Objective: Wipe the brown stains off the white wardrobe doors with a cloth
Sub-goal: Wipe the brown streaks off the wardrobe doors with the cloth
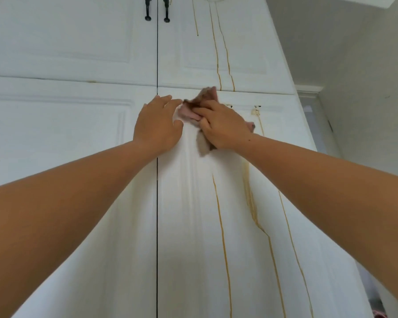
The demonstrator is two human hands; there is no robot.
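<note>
- Right hand (pixel 223 125): fingers curled round the bunched cloth (pixel 203 101), pressing it against the lower right door (pixel 189 226), just right of the centre seam (pixel 157 226) and near the door's top edge.
- Left hand (pixel 157 125): fingers extended and spread flat across the seam, holding nothing. Its fingertips lie next to the cloth; contact cannot be confirmed because of blur.
- Brown stains (pixel 223 228): long vertical runs right of the seam, below the cloth. More runs (pixel 225 49) are on the upper door, above it.
- Hazard, smearing: the cloth already looks brown. A loaded cloth would likely spread a pale film rather than lift the stain.
- Hazard, missed areas: the upper runs sit high, right of the seam. Overreaching could leave them only partly wiped.
- Hazard, door movement: uneven pressure beside the seam could shift the door.
</note>
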